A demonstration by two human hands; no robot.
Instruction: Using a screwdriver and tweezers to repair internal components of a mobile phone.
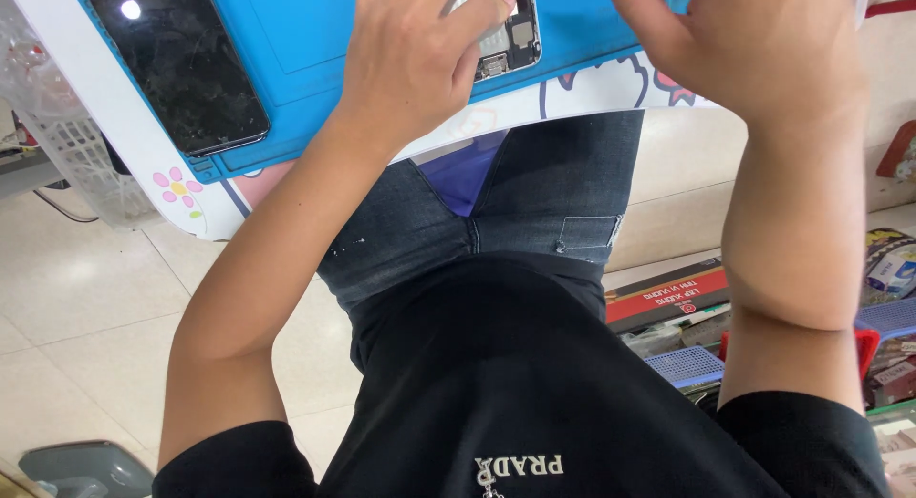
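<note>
My left hand (410, 64) lies on an opened phone (510, 35) with its inner parts showing, and its fingers press the phone onto a blue work mat (305, 50). My right hand (763, 50) is raised over the mat's right end at the top edge of the view. Its fingers are partly cut off, so anything in them is hidden. A second phone with a dark, scratched screen (176, 64) lies on the left of the mat. My lap in dark jeans (534, 212) is below the table edge.
The mat sits on a white table with cartoon flower prints (176, 188). A white plastic basket (67, 155) stands at the left. Flat boxes (668, 293) and blue trays (687, 364) are crowded at the right. Pale floor tiles (86, 307) lie below.
</note>
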